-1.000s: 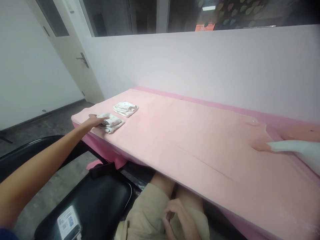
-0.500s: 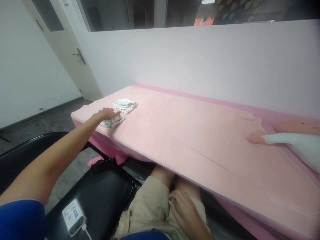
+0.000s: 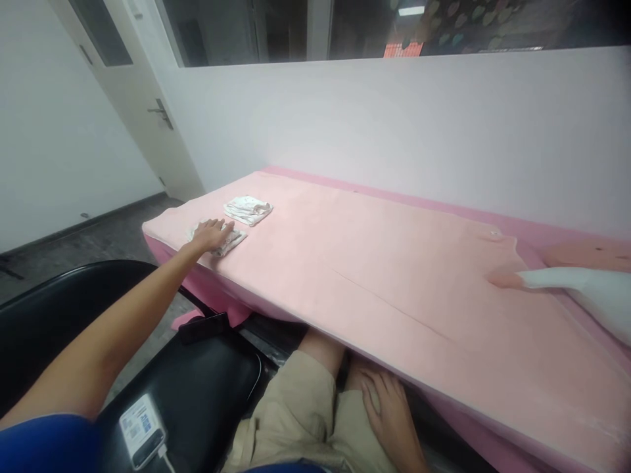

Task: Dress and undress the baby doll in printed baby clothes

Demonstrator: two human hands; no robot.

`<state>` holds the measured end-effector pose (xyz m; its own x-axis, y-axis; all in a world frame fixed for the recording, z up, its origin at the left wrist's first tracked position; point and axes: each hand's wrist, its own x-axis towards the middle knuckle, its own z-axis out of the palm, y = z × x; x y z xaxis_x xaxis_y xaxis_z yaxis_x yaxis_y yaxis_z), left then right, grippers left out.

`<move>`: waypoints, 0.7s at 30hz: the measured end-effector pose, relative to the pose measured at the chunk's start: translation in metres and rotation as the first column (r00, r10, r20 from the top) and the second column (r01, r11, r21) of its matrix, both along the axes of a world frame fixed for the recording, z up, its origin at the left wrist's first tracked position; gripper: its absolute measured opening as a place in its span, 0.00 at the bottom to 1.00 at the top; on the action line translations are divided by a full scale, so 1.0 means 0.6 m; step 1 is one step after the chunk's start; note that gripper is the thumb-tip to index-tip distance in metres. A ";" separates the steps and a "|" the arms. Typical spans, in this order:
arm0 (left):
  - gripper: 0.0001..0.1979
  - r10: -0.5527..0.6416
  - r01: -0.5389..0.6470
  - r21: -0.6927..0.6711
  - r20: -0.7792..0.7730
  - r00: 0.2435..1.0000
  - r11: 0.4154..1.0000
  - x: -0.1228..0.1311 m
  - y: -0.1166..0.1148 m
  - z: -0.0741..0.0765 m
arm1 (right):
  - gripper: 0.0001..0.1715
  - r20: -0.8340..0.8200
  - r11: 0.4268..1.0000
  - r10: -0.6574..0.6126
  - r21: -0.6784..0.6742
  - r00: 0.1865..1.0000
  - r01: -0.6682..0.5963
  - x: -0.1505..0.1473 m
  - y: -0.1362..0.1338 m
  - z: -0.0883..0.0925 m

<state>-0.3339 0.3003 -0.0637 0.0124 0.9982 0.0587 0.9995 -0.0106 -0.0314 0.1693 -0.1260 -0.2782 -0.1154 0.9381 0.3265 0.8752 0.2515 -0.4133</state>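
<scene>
My left hand [image 3: 213,234] reaches out to the far left end of the table and lies flat, fingers spread, on a folded patterned cloth [image 3: 231,244]. The hand covers much of that cloth. Just behind it lies a second folded white cloth [image 3: 248,210] with small prints, untouched. My right hand [image 3: 387,404] rests on my right thigh by the knee, fingers stretched out and holding nothing.
A pink cloth [image 3: 374,263] covers the long table against the white wall. At the right, another person's sleeved arm [image 3: 566,279] leans on it. A black chair [image 3: 211,374] beside me bears a white power bank [image 3: 142,430] with a cable and a dark phone-like object [image 3: 204,327].
My left hand has come down from just above the nearer folded cloth and now presses flat on it. My right hand has slid right and forward along my thigh.
</scene>
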 end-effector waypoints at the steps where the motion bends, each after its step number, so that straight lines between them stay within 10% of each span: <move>1: 0.46 0.011 -0.011 0.009 0.014 1.000 1.000 0.000 -0.001 -0.002 | 0.18 0.027 1.000 -0.014 0.012 1.000 0.014 0.001 0.003 -0.008; 12: 0.53 0.063 -0.079 -0.188 -0.090 0.994 0.979 0.006 0.039 0.031 | 0.27 0.224 0.965 -0.205 -0.117 0.953 0.235 -0.022 0.079 -0.004; 21: 0.52 -0.067 0.062 0.067 0.074 0.995 0.996 0.102 0.135 0.076 | 0.24 0.123 0.977 -0.189 -0.077 0.974 0.199 -0.043 0.101 0.003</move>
